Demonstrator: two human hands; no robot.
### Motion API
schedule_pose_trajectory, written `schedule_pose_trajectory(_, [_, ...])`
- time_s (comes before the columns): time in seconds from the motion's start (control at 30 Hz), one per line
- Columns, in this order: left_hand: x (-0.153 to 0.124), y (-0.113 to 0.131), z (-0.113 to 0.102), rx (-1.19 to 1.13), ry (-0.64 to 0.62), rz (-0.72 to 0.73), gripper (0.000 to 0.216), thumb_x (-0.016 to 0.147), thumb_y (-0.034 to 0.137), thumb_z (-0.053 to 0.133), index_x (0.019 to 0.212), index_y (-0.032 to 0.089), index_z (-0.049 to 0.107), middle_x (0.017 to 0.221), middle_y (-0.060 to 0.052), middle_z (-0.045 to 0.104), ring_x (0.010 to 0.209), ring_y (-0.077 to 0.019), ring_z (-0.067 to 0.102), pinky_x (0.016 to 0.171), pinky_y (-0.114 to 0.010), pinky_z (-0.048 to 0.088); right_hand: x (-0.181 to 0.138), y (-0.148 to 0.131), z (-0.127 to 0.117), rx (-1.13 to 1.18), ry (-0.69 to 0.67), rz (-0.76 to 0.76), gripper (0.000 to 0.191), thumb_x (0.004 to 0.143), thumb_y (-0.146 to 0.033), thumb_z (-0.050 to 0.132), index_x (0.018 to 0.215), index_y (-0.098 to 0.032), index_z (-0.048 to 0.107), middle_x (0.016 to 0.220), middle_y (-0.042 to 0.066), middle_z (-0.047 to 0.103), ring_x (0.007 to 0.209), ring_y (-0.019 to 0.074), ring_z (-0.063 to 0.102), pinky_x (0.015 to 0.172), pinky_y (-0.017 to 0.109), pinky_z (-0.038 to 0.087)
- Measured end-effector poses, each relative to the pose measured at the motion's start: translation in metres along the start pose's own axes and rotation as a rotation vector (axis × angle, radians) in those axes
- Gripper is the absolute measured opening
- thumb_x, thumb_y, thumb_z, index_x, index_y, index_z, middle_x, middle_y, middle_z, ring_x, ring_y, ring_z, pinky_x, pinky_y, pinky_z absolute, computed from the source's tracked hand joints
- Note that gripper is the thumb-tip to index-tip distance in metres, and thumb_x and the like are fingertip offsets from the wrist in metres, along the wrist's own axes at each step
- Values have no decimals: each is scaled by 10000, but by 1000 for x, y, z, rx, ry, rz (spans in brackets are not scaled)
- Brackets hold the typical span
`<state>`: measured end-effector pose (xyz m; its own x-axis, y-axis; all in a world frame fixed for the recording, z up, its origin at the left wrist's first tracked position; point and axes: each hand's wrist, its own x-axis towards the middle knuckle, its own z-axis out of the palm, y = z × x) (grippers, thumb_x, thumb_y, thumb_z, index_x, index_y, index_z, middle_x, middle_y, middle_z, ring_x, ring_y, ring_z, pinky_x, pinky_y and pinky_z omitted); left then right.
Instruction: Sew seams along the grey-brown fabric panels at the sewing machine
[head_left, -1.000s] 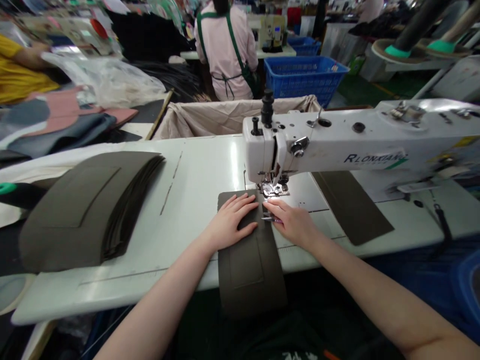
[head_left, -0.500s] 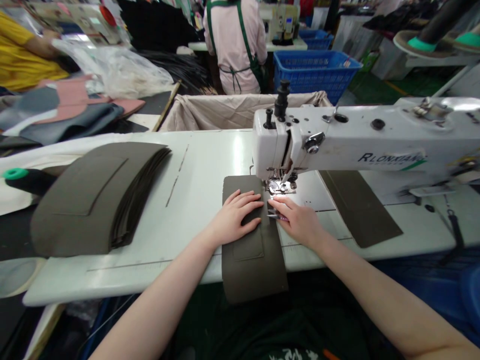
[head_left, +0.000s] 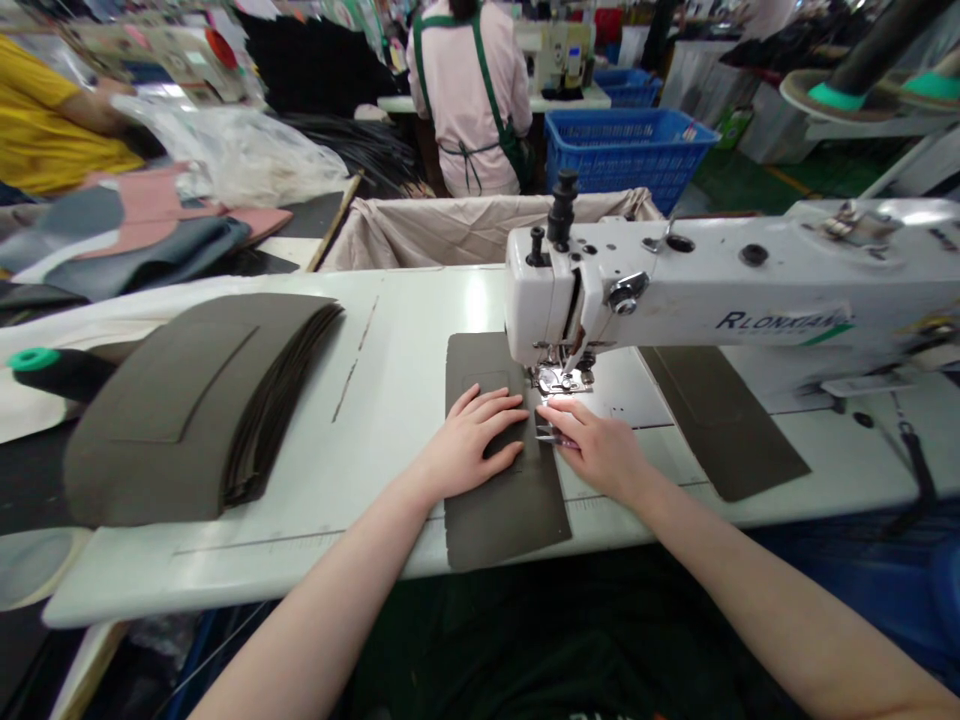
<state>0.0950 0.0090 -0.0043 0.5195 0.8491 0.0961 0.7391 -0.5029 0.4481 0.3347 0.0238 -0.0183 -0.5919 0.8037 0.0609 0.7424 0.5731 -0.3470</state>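
By the sewing machine (head_left: 675, 290), the dark piece (head_left: 506, 520) lies under the flat left hand (head_left: 476, 440) and touches the right hand (head_left: 596, 445), which grips snips (head_left: 549, 437).

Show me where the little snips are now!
In the head view, the thread snips are just right of centre, in the right hand, blades pointing left toward the left hand on the olive panel, in front of the sewing machine.

Head cam, sole view | looking forward and down from above the near edge of the table (head_left: 420, 320) | facing across to its far edge, a blue basket (head_left: 630, 155) showing beyond | sitting close, left hand (head_left: 476, 442) and right hand (head_left: 600, 446) showing between those edges | taking in the near left corner, cutting off the right end
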Motion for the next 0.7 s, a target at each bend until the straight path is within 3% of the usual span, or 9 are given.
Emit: schedule_pose_trajectory(0.7, [1,-1,1,23,-4,-3,437,890,340,519,1325,295,512,1419,-18,492,1368,-237,360,1181,-496,152,0,0,-1,5,-24,24,493,907,-234,470,1396,-292,442,1430,27,469,1033,208,625,813,312,504])
